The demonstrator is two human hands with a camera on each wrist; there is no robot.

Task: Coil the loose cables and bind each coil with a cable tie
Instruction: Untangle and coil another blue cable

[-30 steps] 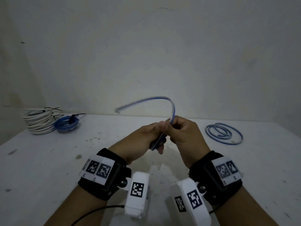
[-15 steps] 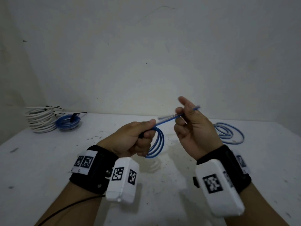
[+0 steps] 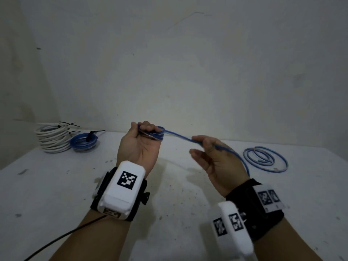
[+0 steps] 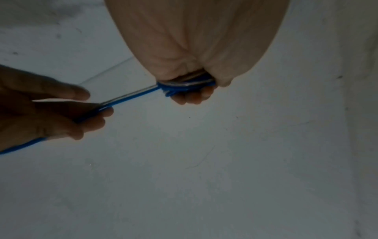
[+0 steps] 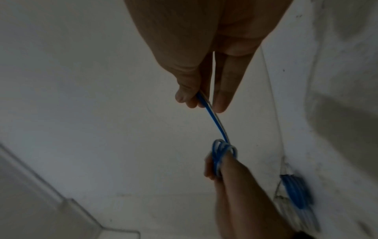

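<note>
My left hand (image 3: 147,131), palm up above the table, grips a small coil of blue cable (image 3: 160,134) wound round its curled fingers. A straight strand of the same cable (image 3: 178,137) runs right to my right hand (image 3: 202,146), which pinches it between thumb and fingers. Past that hand the cable drops behind the wrist. In the left wrist view the coil (image 4: 184,86) sits under my fingertips. The right wrist view shows the pinched strand (image 5: 212,116) leading down to the coil (image 5: 223,153).
At the back left of the white table (image 3: 56,194) stands a stack of white cable coils (image 3: 53,138), with a blue coil bound by a black tie (image 3: 83,143) beside it. Another loose blue cable (image 3: 265,159) lies at the right. A wall rises behind.
My left hand has turned palm up and risen with the coil. My right hand has slid rightward along the cable, so a straight strand now spans between the hands.
</note>
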